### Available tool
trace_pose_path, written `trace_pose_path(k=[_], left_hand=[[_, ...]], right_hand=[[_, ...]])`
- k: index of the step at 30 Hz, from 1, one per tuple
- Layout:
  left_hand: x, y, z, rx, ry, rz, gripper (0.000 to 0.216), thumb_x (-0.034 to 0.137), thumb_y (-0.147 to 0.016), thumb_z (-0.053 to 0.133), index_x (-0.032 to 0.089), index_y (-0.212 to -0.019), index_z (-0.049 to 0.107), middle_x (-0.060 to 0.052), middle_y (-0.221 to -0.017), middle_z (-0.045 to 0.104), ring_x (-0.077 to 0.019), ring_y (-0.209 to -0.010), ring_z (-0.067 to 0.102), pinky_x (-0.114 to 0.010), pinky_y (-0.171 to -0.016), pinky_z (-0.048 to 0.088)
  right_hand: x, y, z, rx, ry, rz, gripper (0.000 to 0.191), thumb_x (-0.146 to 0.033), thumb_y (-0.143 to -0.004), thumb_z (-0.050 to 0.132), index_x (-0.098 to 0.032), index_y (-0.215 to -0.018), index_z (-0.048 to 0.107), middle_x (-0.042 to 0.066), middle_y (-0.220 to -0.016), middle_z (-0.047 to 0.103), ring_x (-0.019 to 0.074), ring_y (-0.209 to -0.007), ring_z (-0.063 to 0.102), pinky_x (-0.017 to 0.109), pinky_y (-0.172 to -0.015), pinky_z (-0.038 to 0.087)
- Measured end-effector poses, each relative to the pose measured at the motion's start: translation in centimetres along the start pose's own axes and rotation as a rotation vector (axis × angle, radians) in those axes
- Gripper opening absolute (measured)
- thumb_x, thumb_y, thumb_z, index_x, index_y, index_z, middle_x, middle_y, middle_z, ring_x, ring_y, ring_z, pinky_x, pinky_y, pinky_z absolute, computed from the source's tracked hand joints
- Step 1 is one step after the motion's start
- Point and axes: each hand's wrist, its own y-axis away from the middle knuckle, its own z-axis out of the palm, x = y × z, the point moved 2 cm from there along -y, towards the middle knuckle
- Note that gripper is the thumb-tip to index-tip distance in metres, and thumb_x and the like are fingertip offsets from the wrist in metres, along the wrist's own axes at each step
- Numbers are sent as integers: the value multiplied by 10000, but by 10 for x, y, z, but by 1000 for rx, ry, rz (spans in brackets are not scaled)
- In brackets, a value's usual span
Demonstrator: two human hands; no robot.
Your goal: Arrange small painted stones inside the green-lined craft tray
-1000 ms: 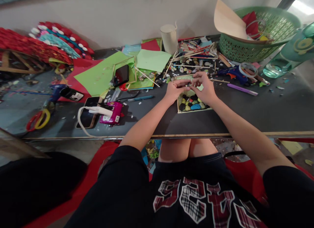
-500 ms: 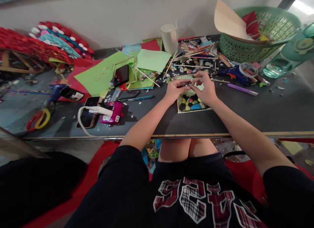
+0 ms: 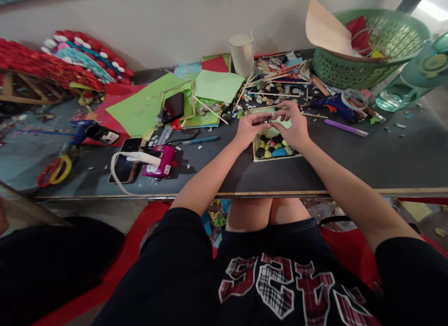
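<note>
Between hands (image 3: pixel 249 129) (image 3: pixel 294 127), dark piece (image 3: pixel 269 121), pebbles (image 3: pixel 279 152) below

Bare tabletop (image 3: pixel 367 162) runs along the front of the pebble box (image 3: pixel 278 158) and widens to its right, below the purple marker (image 3: pixel 346 128); a hand could pass there. Over the box, the left grip (image 3: pixel 252 128) and right grip (image 3: pixel 293 127) crowd the back part. Behind lie loose sticks (image 3: pixel 276 77) and stones (image 3: pixel 287 90); the green basket (image 3: pixel 336 71) and bottle (image 3: pixel 388 97) block the far right
</note>
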Motion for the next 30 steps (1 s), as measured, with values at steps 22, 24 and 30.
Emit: trace_pose_path(k=[22,24,30], left_hand=[[0,0,0,-42,-2,21,689,618,-573,961,183,-1085,807,-113,-1105,822,-300,-1093,777,-443,-1015,618],[0,0,0,-47,9,17,680,611,-563,967,188,-1072,809,-107,-1105,823,-294,-1087,779,-433,-1006,622],[0,-1,1,-41,22,5,707,610,-516,983,178,-1049,812,-115,-1088,824,-300,-1078,781,-441,-1008,620]], right_hand=[[2,-1,3,-71,-78,-39,346,-499,-925,632,-276,-1119,449,45,-936,674,234,-864,650,502,-895,573],[2,-1,2,-66,-61,-22,363,-528,-926,629,-278,-1120,450,46,-950,668,237,-877,644,506,-908,568],[3,-2,2,-47,-34,-38,313,-513,-929,613,-282,-1076,462,39,-924,661,234,-856,639,511,-917,565]])
